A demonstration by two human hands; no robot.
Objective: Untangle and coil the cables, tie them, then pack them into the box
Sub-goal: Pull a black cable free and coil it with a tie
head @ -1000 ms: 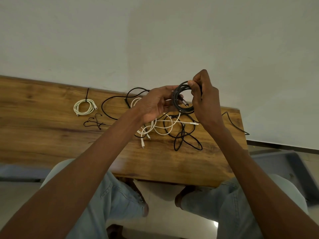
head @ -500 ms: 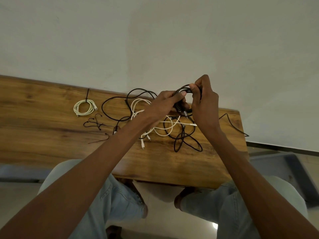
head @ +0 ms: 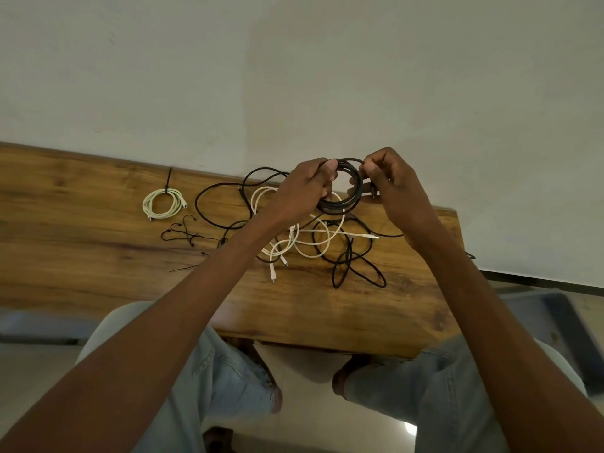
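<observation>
Item in hand: black cable coil [head: 343, 197], held above the far edge of the wooden table [head: 81, 256] at frame centre, left hand [head: 302, 191] curled round its left side and right hand [head: 395, 184] pinching its right side with fingers bent. Beneath it on the table: a loose tangle of white cables [head: 304, 238] and black cables [head: 356, 266]. Left of centre: one tied white coil [head: 162, 204], with small black ties [head: 183, 233] just below it.

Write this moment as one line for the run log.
step: coiling | left hand: grips black cable coil | right hand: pinches coil | done: white coil tied on wooden table | left: tangled cables
</observation>
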